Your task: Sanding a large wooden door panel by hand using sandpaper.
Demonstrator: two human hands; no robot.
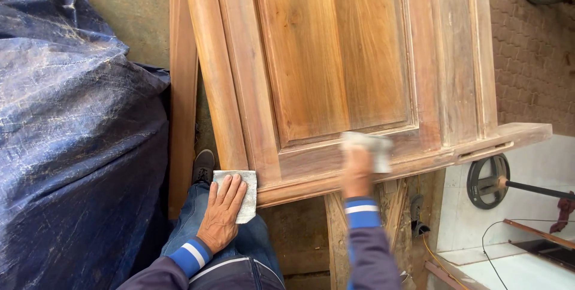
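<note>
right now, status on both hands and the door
Left hand flat on sandpaper sheet on knee. Right hand presses sandpaper pad to wooden door. Nothing in the way.

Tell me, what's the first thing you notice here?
A big wooden door panel fills the middle. The right hand presses a pale cloth on its lower edge, and the left hand rests on another sheet on the knee. A crinkly blue tarp bulges at the left.

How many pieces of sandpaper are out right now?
2. One sandpaper sheet lies flat under the left hand on the person's knee. The other sandpaper piece is pressed by the right hand against the wooden door panel. Others may be hidden.
</note>
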